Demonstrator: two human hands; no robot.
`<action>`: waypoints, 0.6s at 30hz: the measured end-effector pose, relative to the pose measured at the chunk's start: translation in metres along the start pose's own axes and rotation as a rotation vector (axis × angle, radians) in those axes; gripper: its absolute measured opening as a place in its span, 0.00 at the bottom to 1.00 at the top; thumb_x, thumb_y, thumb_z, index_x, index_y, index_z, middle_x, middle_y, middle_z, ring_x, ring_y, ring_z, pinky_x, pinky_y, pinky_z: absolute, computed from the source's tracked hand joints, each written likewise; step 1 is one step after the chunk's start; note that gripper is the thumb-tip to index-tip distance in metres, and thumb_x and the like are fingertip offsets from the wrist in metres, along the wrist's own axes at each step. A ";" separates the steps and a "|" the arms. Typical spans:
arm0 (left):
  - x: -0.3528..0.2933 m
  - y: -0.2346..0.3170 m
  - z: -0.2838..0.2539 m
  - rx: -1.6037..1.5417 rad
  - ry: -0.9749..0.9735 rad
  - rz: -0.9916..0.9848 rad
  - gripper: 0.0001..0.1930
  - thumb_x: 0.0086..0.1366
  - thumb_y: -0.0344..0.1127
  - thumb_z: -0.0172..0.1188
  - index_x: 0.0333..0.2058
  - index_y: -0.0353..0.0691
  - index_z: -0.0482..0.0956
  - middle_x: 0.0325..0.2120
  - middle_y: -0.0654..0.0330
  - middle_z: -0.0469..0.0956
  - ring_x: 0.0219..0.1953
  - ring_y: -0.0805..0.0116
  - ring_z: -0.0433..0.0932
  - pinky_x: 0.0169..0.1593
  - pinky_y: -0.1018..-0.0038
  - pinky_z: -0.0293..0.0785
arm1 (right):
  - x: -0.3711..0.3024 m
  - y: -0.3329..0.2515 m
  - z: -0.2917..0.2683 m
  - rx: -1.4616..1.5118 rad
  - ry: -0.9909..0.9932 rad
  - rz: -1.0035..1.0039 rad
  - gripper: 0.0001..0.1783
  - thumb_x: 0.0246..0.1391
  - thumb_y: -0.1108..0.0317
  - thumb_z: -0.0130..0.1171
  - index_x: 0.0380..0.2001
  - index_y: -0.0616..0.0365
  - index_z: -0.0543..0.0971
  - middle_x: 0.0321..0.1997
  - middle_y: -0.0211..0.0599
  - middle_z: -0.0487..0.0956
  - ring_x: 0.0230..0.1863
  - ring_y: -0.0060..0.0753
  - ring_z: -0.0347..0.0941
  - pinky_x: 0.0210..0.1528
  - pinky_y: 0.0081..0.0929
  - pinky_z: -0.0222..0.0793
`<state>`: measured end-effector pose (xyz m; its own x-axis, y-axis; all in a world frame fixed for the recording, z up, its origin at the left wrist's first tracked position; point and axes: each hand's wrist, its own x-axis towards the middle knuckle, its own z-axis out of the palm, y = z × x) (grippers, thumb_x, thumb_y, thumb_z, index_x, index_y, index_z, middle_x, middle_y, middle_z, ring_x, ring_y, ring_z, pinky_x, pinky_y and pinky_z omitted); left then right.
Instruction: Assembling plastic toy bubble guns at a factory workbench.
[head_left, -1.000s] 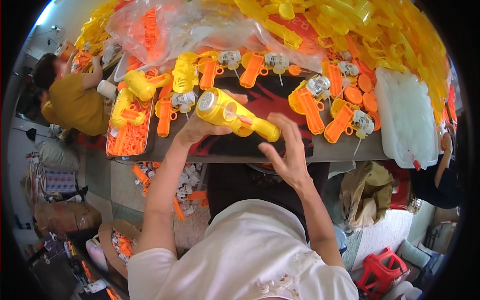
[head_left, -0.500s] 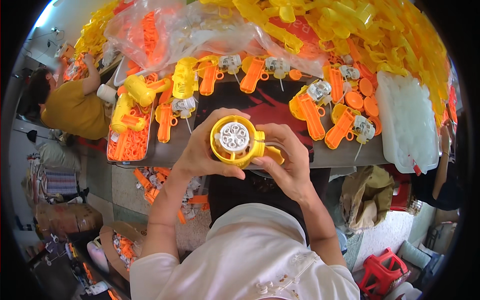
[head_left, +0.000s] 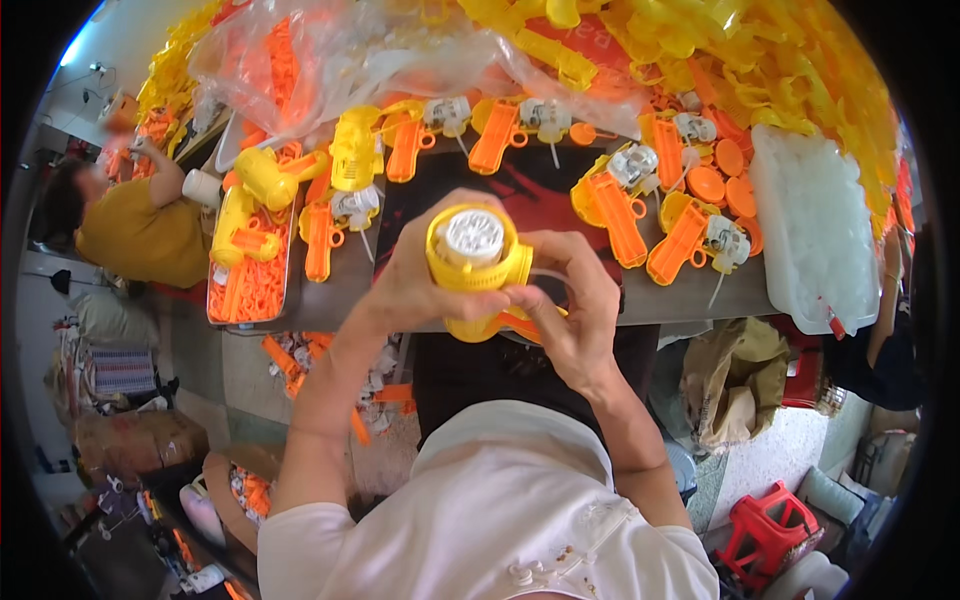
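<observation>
Between my hands is a yellow toy bubble gun (head_left: 462,273), its round open end tilted up at me with a white holed disc (head_left: 475,233) inside. My left hand (head_left: 415,268) wraps round the left side of the barrel, the thumb across its front. On the other side my right hand (head_left: 578,305) grips the gun near its side collar, thumb and fingers closed. Part of an orange handle shows below the right thumb; the rest is hidden by the hands. Half-built toy guns with orange handles (head_left: 618,220) and white mechanisms (head_left: 633,165) lie beyond my hands.
At left, a tray of small orange parts (head_left: 245,300) has finished-looking yellow guns (head_left: 262,180) on top. A tub of whitish translucent pieces (head_left: 812,230) stands right, near orange discs (head_left: 706,184). Yellow shells (head_left: 740,60) heap behind. A person in yellow (head_left: 150,225) works at far left.
The toy gun has tipped, so its disc faces farther away and more of the barrel's underside shows. My left thumb has come across the front of the barrel.
</observation>
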<state>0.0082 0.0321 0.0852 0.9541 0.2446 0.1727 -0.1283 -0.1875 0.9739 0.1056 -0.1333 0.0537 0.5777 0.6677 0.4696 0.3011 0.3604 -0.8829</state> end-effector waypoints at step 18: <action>0.033 -0.069 -0.021 -0.412 -0.045 0.047 0.49 0.50 0.37 0.77 0.66 0.39 0.56 0.58 0.53 0.71 0.62 0.57 0.69 0.63 0.58 0.69 | -0.021 0.029 -0.024 -0.238 0.046 0.210 0.25 0.56 0.78 0.61 0.58 0.63 0.73 0.50 0.35 0.76 0.50 0.23 0.73 0.52 0.21 0.69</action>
<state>0.0433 0.0731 0.0268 0.9543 0.2009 0.2211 -0.2611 0.2008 0.9442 0.1201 -0.1522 0.0181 0.6779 0.6793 0.2811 0.3374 0.0522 -0.9399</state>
